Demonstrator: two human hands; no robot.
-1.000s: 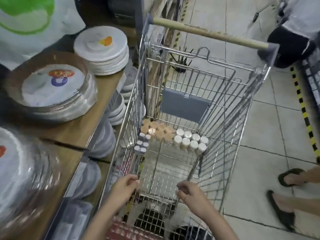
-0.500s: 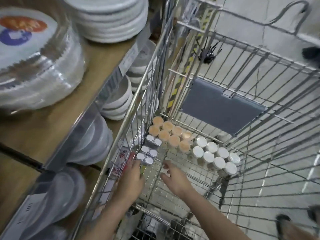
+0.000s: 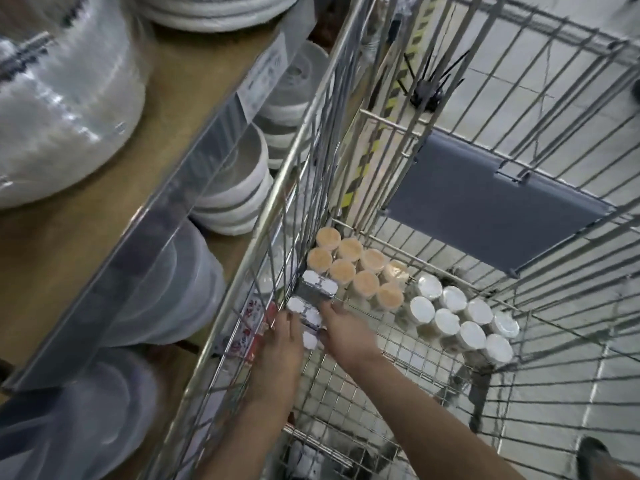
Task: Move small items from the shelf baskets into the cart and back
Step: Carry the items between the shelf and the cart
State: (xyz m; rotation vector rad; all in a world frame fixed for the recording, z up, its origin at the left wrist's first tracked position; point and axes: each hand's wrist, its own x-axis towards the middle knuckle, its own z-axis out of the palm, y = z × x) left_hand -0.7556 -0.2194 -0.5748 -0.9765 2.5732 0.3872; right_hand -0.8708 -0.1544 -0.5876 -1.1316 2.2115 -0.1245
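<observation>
1. Both hands are reaching down inside the wire cart (image 3: 346,109), close to its left wall, over the mesh floor.
2. The left hand (image 3: 282,344) is lying against the left side of the silver packs (image 3: 304,311), fingers fairly straight and pressing the nearest pack; whether any finger is curling under it cannot be told.
3. The right hand (image 3: 346,332) is resting on the right side of the same packs, fingers extended and touching them, so the nearest pack is sitting between the two hands.
4. The silver packs are standing in a short row along the cart's left wall, the farthest one (image 3: 320,285) lying just beside the orange-lidded jars (image 3: 356,268).
5. The orange-lidded jars are sitting bunched in the far left corner of the cart floor.
6. The white-lidded jars (image 3: 460,318) are sitting in two rows to the right of the orange group, near the middle of the floor.
7. A grey flap (image 3: 485,199) is hanging on the cart's far wall.
8. A wooden shelf (image 3: 166,126) beside the cart is carrying stacks of white plates (image 3: 239,188) wrapped in plastic.
</observation>
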